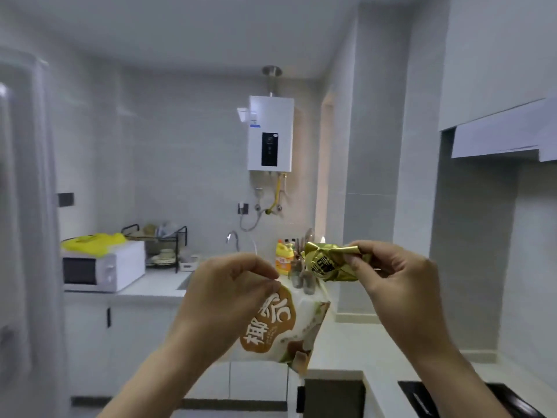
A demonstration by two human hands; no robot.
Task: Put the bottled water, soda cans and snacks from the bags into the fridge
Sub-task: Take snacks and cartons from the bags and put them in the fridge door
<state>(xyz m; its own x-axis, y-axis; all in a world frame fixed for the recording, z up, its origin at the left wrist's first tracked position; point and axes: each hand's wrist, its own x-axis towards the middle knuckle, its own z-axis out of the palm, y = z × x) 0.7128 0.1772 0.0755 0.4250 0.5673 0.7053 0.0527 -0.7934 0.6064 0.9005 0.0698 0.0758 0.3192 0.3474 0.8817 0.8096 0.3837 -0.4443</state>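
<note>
My left hand [224, 292] pinches the top edge of a white and brown snack bag [287, 330] that hangs below it at chest height. My right hand [391, 277] pinches a crumpled gold snack packet [327, 262] by its right end, a little higher and to the right of the white bag. Both snacks are held up in the air in front of the kitchen counter. At the far left edge stands a pale blurred panel [21, 206] that may be the fridge door; I cannot tell for sure.
A white microwave [102, 270] with a yellow cloth [92, 242] sits on the counter at left, beside a dish rack [164, 245] and a tap [233, 238]. A yellow bottle [284, 257] stands behind the snacks. A water heater [270, 134] hangs on the wall. A black hob [470, 399] lies bottom right.
</note>
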